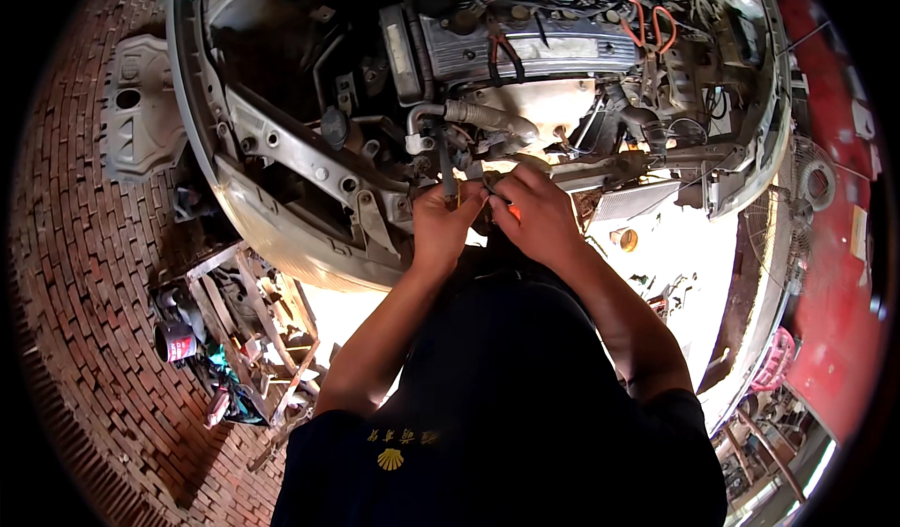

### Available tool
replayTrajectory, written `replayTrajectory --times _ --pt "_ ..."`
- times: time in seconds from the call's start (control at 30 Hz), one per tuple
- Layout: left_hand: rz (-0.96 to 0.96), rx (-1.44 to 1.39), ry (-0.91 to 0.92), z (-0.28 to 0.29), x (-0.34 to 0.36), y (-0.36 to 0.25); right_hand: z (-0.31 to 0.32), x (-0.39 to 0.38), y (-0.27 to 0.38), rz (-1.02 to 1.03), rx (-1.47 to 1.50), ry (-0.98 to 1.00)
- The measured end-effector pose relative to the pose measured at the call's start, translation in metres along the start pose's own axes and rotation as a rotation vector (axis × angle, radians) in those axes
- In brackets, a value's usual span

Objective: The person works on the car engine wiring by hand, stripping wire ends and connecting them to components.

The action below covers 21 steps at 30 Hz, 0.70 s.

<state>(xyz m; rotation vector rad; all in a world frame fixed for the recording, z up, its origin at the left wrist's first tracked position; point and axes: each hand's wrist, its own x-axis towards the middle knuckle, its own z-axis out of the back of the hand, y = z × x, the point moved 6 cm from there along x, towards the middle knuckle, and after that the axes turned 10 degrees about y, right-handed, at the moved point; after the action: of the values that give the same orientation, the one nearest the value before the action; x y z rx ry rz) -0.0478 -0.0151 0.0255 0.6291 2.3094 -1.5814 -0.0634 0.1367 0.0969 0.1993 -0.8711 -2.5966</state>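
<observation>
Both hands meet at the front edge of an open car engine bay. My left hand (441,225) is closed, thumb and fingers pinched together beside a dark upright strip (446,166), maybe a hose or a taped cable. What it pinches is too small to make out. Just to its right, my right hand (541,216) is closed around a small black-and-orange thing (513,212), mostly hidden by the fingers. The fingertips of both hands nearly touch. Beyond them lies the engine (553,55), with dark-handled pliers (504,55) and an orange-handled tool (663,30) on top.
The car's front frame (309,161) curves round on the left. A metal shield (141,119) lies on the brick floor (84,274). Lower left stands a wooden crate (258,302) of parts near a tin (175,341). A fan (814,178) and a pink basket (774,358) are at right.
</observation>
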Motion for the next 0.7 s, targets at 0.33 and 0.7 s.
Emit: replayTrajectory --times 0.33,0.7 --pt "-0.089 0.260 -0.008 0.002 0.005 0.011 -0.004 0.000 0.004 -0.047 -0.003 0.092" --pt "-0.112 0.059 0.218 -0.001 0.002 0.024 -0.013 0.000 -0.018 -0.289 0.201 0.310"
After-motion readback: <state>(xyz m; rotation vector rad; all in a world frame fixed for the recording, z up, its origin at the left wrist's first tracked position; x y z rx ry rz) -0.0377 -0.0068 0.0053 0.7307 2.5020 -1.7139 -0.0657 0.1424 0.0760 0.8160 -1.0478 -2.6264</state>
